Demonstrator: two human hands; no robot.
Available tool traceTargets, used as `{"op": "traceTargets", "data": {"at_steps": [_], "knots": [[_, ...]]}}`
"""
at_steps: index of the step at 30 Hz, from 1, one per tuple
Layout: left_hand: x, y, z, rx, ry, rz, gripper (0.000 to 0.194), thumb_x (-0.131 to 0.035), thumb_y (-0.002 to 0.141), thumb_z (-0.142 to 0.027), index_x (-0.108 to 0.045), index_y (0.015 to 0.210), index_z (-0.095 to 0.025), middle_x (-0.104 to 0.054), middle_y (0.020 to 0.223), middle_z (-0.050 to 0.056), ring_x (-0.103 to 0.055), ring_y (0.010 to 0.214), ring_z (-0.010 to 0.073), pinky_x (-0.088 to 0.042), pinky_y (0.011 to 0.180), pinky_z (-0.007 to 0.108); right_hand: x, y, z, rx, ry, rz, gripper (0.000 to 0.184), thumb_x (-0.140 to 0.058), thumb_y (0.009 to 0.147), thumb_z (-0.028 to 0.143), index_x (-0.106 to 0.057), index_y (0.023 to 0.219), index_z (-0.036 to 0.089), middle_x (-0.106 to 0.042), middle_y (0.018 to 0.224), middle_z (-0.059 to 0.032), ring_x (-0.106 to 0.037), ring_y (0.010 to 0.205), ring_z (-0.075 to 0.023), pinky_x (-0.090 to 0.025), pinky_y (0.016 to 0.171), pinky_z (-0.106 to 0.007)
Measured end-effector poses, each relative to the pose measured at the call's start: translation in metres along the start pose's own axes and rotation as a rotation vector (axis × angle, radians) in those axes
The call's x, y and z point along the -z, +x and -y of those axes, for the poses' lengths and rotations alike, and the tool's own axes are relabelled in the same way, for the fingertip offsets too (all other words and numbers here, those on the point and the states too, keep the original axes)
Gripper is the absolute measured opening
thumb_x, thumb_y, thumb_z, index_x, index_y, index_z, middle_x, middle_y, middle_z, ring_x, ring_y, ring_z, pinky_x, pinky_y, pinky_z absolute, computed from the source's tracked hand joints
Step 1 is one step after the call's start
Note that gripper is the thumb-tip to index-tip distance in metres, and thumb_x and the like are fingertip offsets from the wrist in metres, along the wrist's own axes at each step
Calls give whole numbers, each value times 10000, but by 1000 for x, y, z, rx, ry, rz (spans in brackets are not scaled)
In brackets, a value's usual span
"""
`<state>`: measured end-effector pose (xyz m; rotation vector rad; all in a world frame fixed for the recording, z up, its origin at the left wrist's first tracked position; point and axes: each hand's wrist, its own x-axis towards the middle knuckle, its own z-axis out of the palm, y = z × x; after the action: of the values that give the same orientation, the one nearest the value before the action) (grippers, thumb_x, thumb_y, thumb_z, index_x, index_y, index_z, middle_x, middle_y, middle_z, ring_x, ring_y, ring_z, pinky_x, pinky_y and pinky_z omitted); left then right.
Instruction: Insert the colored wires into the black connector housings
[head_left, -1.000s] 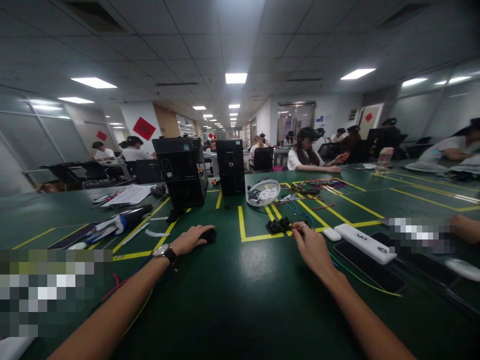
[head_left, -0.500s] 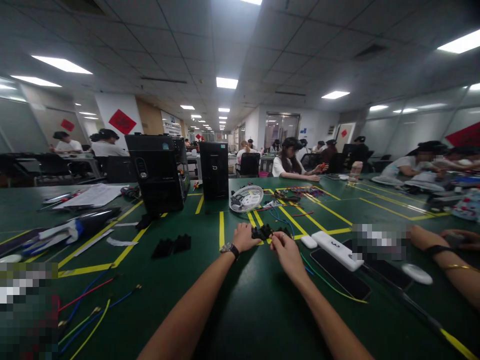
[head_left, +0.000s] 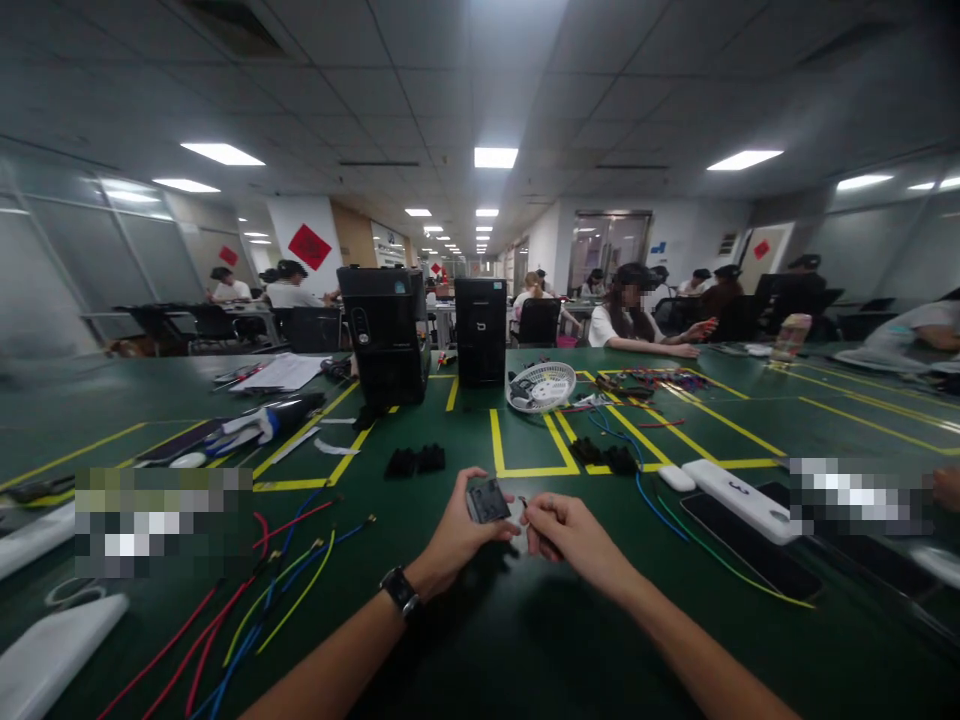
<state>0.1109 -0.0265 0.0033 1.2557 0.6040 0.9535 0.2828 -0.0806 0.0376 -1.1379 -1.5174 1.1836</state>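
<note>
Standing across the room, I see the person's left hand point(head_left: 459, 528) raised just over the green worktop point(head_left: 525, 650), gripping a small dark rectangular block point(head_left: 489, 501) between thumb and fingers, its recessed face tipped up. The right hand point(head_left: 576, 532) is just beside it, fingers curled in and the thumb and forefinger brought together near the block's edge; I can't tell whether something tiny is pinched there. A dark-strapped watch point(head_left: 400, 592) sits on the left wrist.

Beyond the hands lie two clusters of black parts: one point(head_left: 415, 459) ahead and to the left, the other point(head_left: 604, 456) to the right, by a blue wire point(head_left: 654, 508). Loose wires point(head_left: 311, 590) in red, blue and yellow-green spread over the near left side. Farther off, a white slotted basket point(head_left: 566, 380) holds assorted pieces, near two black computer towers, one wider point(head_left: 388, 340), one narrower point(head_left: 481, 335). On the right, a white power bank point(head_left: 739, 500) marked 3 rests by a dark phone point(head_left: 750, 548), with a small white case point(head_left: 677, 478) just beside it. Across the worktop sits a person in a white top point(head_left: 602, 327).
</note>
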Motion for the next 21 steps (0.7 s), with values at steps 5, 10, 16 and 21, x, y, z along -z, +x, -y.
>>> {"op": "traceTargets", "data": {"at_steps": [5,10,16,21], "knots": [[15,-16,-12,-27,-24,-18,689,-757,613,-190,-333,1150,-272,-574,1019,47,-622,852,180,-525,685,297,-37,10,2,-101,56,76,322,-492,848,481,-531,780,168,-566,540,41,-334,350,-49,-222,368,-179],[28,-13,-20,-83,-116,29,606,-660,654,-126,-324,1135,-274,-548,1087,51,-591,934,168,-490,795,308,-55,25,3,-147,11,10,326,-520,825,489,-522,771,168,-540,488,53,-352,350,-55,-244,366,-171],[30,-10,-18,-51,-285,58,429,-481,699,-124,-360,1081,-277,-553,1063,37,-588,897,151,-485,781,317,-63,27,0,-129,20,-66,351,-520,828,514,-520,784,166,-529,489,47,-331,350,-54,-217,364,-171],[32,-4,-36,-75,-399,112,212,-480,816,-256,-387,1006,-254,-555,931,27,-618,870,175,-487,810,396,-53,18,4,-97,77,-141,335,-553,823,495,-537,797,162,-489,509,44,-341,399,-59,-223,397,-179]]}}
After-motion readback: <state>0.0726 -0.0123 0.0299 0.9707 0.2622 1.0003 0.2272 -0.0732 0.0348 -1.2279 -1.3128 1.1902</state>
